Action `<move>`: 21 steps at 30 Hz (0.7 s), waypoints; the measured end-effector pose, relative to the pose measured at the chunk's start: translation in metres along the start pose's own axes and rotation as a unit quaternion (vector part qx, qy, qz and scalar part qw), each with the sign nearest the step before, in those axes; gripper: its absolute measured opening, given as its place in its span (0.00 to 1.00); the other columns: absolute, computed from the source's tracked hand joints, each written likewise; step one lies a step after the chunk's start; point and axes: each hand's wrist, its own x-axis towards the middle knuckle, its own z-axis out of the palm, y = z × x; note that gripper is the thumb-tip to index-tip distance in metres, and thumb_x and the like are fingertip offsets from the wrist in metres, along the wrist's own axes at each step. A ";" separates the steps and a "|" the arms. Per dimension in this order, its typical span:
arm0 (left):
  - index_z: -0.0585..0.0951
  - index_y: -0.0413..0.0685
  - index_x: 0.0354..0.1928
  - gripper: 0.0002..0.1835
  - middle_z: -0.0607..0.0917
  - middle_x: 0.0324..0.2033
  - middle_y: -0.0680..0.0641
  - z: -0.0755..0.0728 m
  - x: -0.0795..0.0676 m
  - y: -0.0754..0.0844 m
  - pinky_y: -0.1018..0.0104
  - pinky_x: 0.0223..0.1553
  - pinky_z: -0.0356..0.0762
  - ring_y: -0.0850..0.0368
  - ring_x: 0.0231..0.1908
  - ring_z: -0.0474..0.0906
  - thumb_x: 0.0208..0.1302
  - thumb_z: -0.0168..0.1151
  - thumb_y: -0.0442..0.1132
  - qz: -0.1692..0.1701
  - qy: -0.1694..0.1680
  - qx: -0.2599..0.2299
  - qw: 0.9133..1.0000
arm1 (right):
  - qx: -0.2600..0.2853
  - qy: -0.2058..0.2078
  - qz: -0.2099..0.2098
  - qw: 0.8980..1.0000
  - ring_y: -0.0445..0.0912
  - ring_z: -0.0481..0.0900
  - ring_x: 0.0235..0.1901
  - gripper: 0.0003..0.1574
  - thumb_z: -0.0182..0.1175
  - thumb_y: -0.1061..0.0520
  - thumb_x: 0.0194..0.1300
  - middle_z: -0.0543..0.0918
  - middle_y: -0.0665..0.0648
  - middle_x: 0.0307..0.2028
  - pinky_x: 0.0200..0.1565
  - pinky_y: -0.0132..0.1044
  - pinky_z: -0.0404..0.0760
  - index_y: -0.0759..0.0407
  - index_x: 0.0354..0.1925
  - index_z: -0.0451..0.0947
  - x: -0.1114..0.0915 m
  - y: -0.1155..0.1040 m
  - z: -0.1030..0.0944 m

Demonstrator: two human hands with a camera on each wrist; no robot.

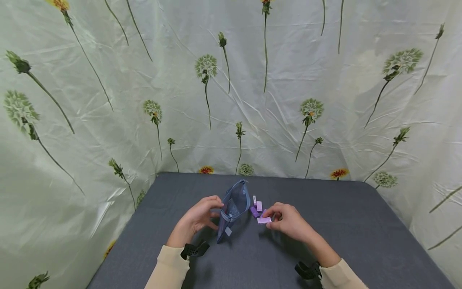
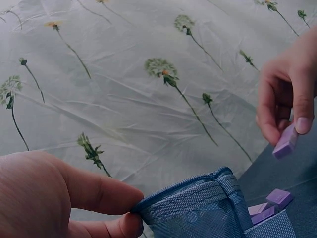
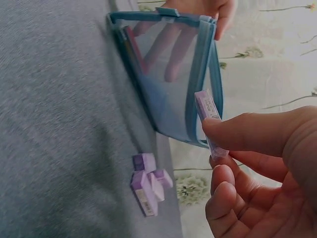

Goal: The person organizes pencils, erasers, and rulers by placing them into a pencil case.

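Note:
My left hand (image 1: 200,216) pinches the rim of a blue mesh zip pouch (image 1: 234,204) between thumb and finger. The pouch stands tilted on the table with its mouth open. In the right wrist view, left fingers show through the mesh (image 3: 168,104), and a slim reddish thing (image 3: 136,49) lies along the lower edge inside. My right hand (image 1: 290,220) pinches a small purple eraser (image 3: 210,119) with a printed label, held above the table to the right of the pouch. Several more purple erasers (image 3: 143,191) lie in a loose cluster beside the pouch.
The dark grey table (image 1: 343,233) reaches back to a pale curtain (image 1: 252,104) printed with dandelions. A small white tag (image 1: 228,231) sticks out from the pouch's near side. Black straps (image 1: 195,249) circle both wrists below cream sleeves.

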 end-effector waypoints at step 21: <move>0.72 0.52 0.28 0.11 0.69 0.60 0.30 -0.001 0.001 0.000 0.28 0.37 0.74 0.35 0.49 0.76 0.72 0.53 0.38 -0.004 0.001 0.002 1.000 | -0.008 0.044 0.007 0.999 0.45 0.77 0.29 0.12 0.73 0.63 0.57 0.81 0.49 0.36 0.29 0.38 0.77 0.50 0.40 0.87 0.024 -0.042 -0.007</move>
